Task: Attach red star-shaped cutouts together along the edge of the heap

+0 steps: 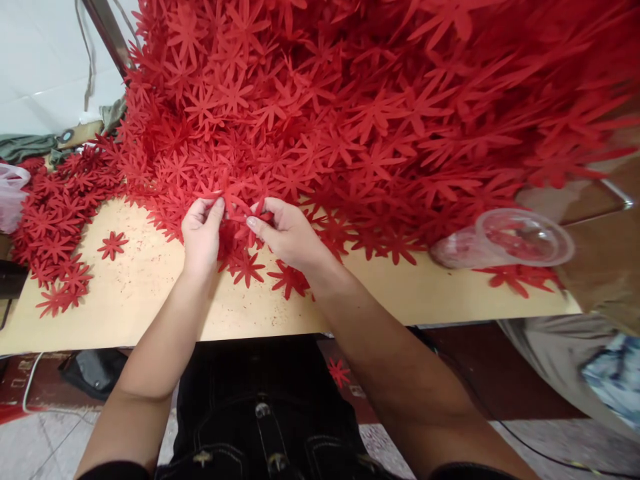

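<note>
My left hand [203, 227] pinches a petal of a red flower-shaped cutout [233, 200] between thumb and fingers. Close by on its right, my right hand [283, 230] is closed on red petals as well, with the thumb pressed against the forefinger. Whether both hands hold one cutout or two overlapping ones, I cannot tell. Right behind them rises a large heap of the same red cutouts [300, 120]. Below the hands, loose cutouts [247, 268] lie on the pale tabletop [150, 293].
A smaller pile of red cutouts [55, 220] lies at the left, with a single cutout [113, 245] beside it. At the right, a clear plastic tub [560, 243] lies tipped near a cardboard box [605, 260]. One cutout [339, 372] is below the table edge.
</note>
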Demonstrator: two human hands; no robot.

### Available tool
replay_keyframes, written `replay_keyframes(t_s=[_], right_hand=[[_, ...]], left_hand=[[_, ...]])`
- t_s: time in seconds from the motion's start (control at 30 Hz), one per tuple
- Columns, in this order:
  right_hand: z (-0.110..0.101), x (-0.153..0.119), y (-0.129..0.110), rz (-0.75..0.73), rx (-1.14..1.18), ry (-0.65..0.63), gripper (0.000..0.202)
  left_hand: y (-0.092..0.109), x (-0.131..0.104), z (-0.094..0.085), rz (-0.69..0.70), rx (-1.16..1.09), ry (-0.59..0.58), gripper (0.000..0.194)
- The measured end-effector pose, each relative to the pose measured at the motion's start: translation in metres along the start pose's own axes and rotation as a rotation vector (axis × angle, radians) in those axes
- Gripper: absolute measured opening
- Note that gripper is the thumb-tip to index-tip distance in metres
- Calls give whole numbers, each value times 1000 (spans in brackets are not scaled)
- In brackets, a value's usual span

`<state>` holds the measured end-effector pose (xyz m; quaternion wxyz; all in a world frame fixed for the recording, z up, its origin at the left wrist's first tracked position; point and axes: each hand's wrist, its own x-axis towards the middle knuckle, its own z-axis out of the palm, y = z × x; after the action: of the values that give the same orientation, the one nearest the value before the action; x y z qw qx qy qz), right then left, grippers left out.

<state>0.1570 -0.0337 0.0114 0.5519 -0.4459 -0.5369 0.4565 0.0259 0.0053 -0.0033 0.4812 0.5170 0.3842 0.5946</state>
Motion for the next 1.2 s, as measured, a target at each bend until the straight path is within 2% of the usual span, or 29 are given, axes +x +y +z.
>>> replay_keyframes(t_s=[0.1, 0.23, 0.3, 0.37, 0.47, 0.57, 0.7, 0.87, 1.03, 1.2], right_hand=[[-3, -1, -2, 47, -61, 49, 29], [-5, -2, -6, 33, -207, 151, 45], [-5, -2, -7, 21, -212, 179, 50], [-4, -1, -8, 7, -184, 191, 54], [-4, 0, -6, -6, -108, 166, 57], [-4, -1, -4, -10, -9, 56, 55], [-1, -2, -4, -27, 68, -58, 42], [-2, -4, -7, 5, 27, -17, 35], [-9, -6, -3, 31, 5, 60, 26], [-17, 5, 12, -46, -101, 203, 10]], left_hand=[[-3, 5, -7, 94, 111, 46, 30], [4, 1, -8, 325, 313, 71, 44], [13, -5, -5, 384, 373, -1, 39], [20, -12, 0, 386, 435, -126, 34], [25, -18, 6, 325, 500, -241, 30], [21, -18, 9, 234, 410, -183, 21], [14, -14, 11, 90, 144, -73, 11], [15, -8, 8, -77, -92, 47, 15], [19, 4, -5, -171, -184, 175, 16], [13, 5, -8, -207, -117, 45, 23]])
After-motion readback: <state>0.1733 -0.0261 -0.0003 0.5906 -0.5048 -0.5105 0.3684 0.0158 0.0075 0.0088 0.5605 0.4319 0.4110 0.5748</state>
